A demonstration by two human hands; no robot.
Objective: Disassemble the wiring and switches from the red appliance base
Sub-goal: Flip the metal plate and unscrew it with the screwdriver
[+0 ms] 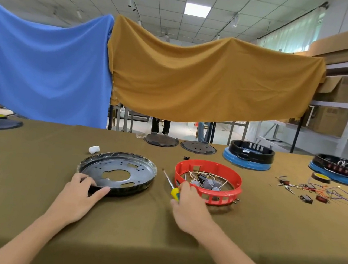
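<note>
The red appliance base (228, 173), a round plastic ring, lies on the olive table cloth right of centre. Inside it sit tangled pale wires and grey and black switches (206, 182). My right hand (189, 210) rests against the ring's near left rim and is closed around a screwdriver (171, 186) with a yellow handle; its shaft points away to the upper left. My left hand (80, 197) grips the near rim of a black metal plate (118, 170) with holes, left of the ring.
Loose wires and small switches (316, 191) lie at the right. A tape roll (320, 177), two blue-and-black bases (249, 156), two dark discs (160, 140) and a white lump (94, 149) stand further back. Blue and mustard cloths hang behind the table.
</note>
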